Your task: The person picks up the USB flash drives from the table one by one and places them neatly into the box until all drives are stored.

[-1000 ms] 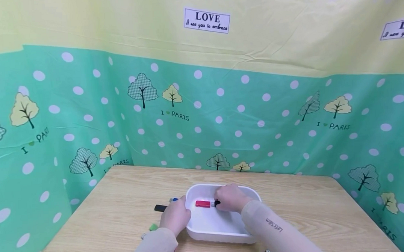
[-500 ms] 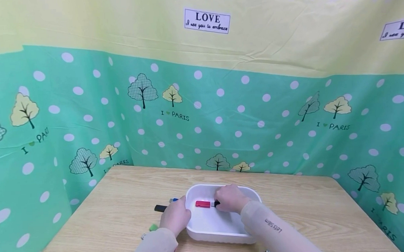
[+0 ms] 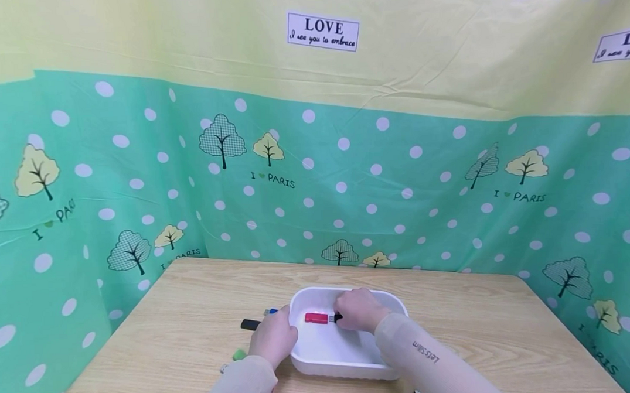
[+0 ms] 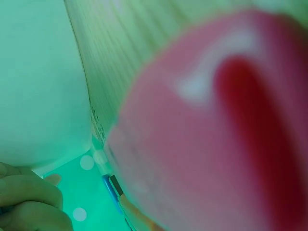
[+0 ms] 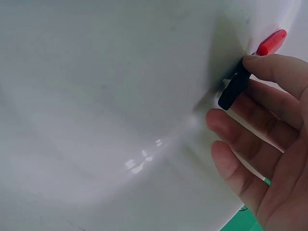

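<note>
USB stick (image 5: pixel 234 87), black, sits pinched in my right hand (image 3: pixel 361 309) inside the tub (image 3: pixel 338 370), near its far edge, end-on to the red stick (image 3: pixel 316 318). I should hold it low and straight, then release gently. My left hand (image 3: pixel 274 339) grips the tub's left edge.

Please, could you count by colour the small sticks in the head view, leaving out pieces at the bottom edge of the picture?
Red: 1, red stick in the white box
Black: 2, held stick in the right hand, loose stick on the table
Blue: 1, blue stick
Green: 1, green stick
Total: 5
</note>
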`<action>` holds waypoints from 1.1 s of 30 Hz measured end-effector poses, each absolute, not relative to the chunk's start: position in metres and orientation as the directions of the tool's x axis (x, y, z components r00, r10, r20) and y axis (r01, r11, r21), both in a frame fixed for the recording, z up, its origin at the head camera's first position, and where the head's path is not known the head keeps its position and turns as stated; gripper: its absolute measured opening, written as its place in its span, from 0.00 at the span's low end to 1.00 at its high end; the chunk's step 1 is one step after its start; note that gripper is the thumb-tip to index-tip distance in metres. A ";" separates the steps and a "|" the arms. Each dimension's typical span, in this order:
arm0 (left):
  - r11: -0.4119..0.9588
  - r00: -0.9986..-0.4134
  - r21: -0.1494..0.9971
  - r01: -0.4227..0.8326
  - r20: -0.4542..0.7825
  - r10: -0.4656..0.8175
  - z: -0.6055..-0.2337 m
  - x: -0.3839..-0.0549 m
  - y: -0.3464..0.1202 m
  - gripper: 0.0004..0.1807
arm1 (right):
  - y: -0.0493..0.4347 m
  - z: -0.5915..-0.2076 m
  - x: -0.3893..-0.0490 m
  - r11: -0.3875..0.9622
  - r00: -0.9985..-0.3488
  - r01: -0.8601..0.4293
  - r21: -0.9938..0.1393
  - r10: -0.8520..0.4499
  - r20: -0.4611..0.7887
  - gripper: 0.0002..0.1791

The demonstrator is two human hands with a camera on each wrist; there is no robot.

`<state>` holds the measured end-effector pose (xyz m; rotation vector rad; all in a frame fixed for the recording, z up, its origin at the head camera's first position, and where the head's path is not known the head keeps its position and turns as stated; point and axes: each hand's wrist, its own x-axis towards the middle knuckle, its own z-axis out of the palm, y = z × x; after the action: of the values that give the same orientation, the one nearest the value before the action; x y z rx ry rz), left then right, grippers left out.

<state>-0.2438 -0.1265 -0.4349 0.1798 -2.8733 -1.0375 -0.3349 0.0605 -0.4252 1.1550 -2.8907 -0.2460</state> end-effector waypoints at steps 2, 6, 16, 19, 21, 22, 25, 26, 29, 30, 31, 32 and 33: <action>0.762 -0.990 0.642 -0.086 0.034 -0.140 -0.435 -0.244 -0.126 0.26 | 0.061 -0.425 -0.335 0.715 -0.728 -0.682 0.152 -0.685 -0.042 0.08; 0.762 -0.990 0.641 -0.088 0.031 -0.141 -0.435 -0.244 -0.126 0.26 | 0.060 -0.426 -0.336 0.723 -0.735 -0.675 0.146 -0.676 -0.050 0.08; 0.763 -0.990 0.642 -0.072 0.045 -0.132 -0.436 -0.243 -0.127 0.26 | 0.061 -0.428 -0.336 0.726 -0.736 -0.674 0.139 -0.675 -0.046 0.07; 0.764 -0.990 0.641 -0.073 0.043 -0.131 -0.436 -0.243 -0.127 0.26 | 0.061 -0.428 -0.337 0.724 -0.736 -0.674 0.144 -0.676 -0.042 0.08; 0.765 -0.991 0.640 -0.076 0.039 -0.131 -0.435 -0.244 -0.127 0.26 | 0.061 -0.429 -0.337 0.725 -0.736 -0.673 0.146 -0.675 -0.042 0.08; 0.764 -0.991 0.640 -0.077 0.038 -0.131 -0.435 -0.244 -0.127 0.26 | 0.061 -0.428 -0.336 0.725 -0.737 -0.672 0.148 -0.674 -0.043 0.08; 0.762 -0.991 0.643 -0.077 0.036 -0.131 -0.435 -0.244 -0.128 0.26 | 0.060 -0.428 -0.335 0.726 -0.739 -0.669 0.158 -0.672 -0.043 0.10; 0.761 -0.991 0.644 -0.077 0.036 -0.131 -0.435 -0.244 -0.128 0.26 | 0.060 -0.427 -0.335 0.726 -0.740 -0.669 0.160 -0.671 -0.043 0.10; 0.758 -0.991 0.647 -0.078 0.035 -0.132 -0.436 -0.244 -0.128 0.26 | 0.060 -0.427 -0.334 0.727 -0.741 -0.667 0.167 -0.670 -0.041 0.11; 0.758 -0.991 0.648 -0.079 0.034 -0.132 -0.436 -0.244 -0.127 0.26 | 0.060 -0.426 -0.334 0.727 -0.741 -0.666 0.169 -0.670 -0.043 0.11; 0.757 -0.990 0.648 -0.082 0.031 -0.135 -0.436 -0.244 -0.127 0.26 | 0.060 -0.426 -0.334 0.727 -0.742 -0.666 0.168 -0.669 -0.044 0.11; 0.757 -0.991 0.648 -0.083 0.030 -0.134 -0.437 -0.244 -0.127 0.26 | 0.060 -0.426 -0.334 0.727 -0.743 -0.665 0.169 -0.668 -0.048 0.10; 0.756 -0.990 0.649 -0.086 0.027 -0.136 -0.437 -0.244 -0.127 0.26 | 0.060 -0.426 -0.334 0.728 -0.743 -0.664 0.170 -0.667 -0.050 0.10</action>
<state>-0.2439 -0.1272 -0.4368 0.1820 -2.8755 -1.0571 -0.3337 0.0599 -0.4259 1.1197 -2.9065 -0.2767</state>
